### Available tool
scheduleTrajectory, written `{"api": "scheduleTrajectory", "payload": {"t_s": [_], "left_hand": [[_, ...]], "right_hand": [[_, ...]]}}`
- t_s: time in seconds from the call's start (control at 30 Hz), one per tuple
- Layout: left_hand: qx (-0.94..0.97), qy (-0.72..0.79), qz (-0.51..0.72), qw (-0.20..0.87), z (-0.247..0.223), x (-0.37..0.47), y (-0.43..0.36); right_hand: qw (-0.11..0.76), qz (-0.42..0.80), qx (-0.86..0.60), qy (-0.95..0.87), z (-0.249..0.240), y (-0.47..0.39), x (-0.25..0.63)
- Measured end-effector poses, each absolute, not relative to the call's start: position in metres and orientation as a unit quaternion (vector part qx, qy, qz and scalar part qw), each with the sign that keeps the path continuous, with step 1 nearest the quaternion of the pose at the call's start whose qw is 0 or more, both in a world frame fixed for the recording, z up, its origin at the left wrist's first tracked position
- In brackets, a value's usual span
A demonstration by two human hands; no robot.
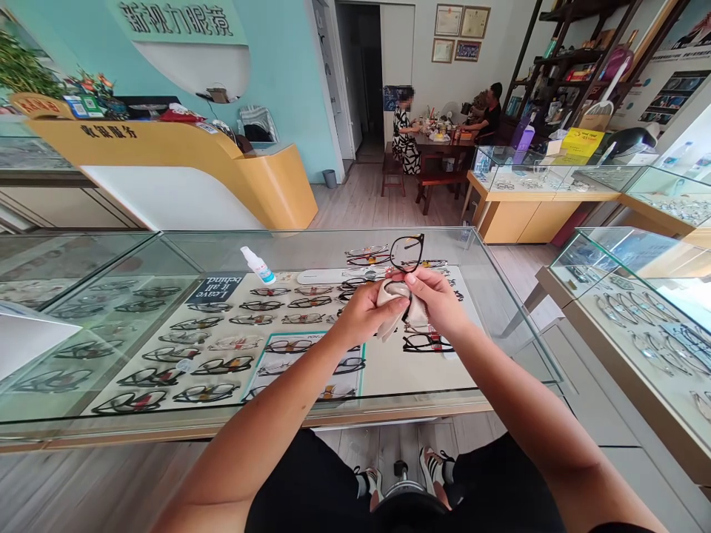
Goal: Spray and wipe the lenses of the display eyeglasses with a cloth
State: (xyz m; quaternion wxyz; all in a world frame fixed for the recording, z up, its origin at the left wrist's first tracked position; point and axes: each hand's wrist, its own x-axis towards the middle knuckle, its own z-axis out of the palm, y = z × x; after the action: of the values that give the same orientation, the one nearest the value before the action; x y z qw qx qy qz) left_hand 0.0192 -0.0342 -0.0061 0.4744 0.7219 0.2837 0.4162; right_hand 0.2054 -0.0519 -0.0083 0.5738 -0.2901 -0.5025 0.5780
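A pair of black-framed eyeglasses (407, 237) is held up over the glass counter, one lens pointing away from me. My left hand (361, 317) is closed on a pale cloth (387, 295), which wraps the nearer lens. Fingers of my right hand (438, 300) pinch the frame by its middle, and part of the cloth hangs beneath them. Left of my hands, a white spray bottle (258, 266) stands on the glass top. Under the glass lie rows of eyeglasses (269, 292), some hidden by my hands and forearms.
The glass display case (311, 411) spans the space before my knees. Another showcase (638, 326) stands at right, and a white object (33, 337) juts in at left. Beyond are a yellow reception desk (222, 166) and two people at a dark table (444, 142).
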Motion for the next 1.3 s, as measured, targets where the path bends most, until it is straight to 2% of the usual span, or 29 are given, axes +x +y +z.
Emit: {"api": "scheduleTrajectory", "payload": {"t_s": [0.37, 0.57, 1.03, 1.3], "left_hand": [[0.680, 0.307, 0.469, 0.473, -0.010, 0.021, -0.034], [0.667, 0.331, 0.488, 0.456, -0.012, 0.022, -0.029], [0.721, 0.271, 0.369, 0.520, -0.009, 0.004, -0.030], [0.651, 0.323, 0.494, 0.477, -0.016, 0.016, -0.026]], "right_hand": [[0.557, 0.546, -0.258, -0.569, -0.006, -0.052, 0.208], [0.566, 0.554, -0.272, -0.546, -0.005, -0.052, 0.206], [0.595, 0.557, -0.301, -0.496, -0.003, -0.053, 0.208], [0.591, 0.540, -0.267, -0.537, -0.009, -0.054, 0.200]]}}
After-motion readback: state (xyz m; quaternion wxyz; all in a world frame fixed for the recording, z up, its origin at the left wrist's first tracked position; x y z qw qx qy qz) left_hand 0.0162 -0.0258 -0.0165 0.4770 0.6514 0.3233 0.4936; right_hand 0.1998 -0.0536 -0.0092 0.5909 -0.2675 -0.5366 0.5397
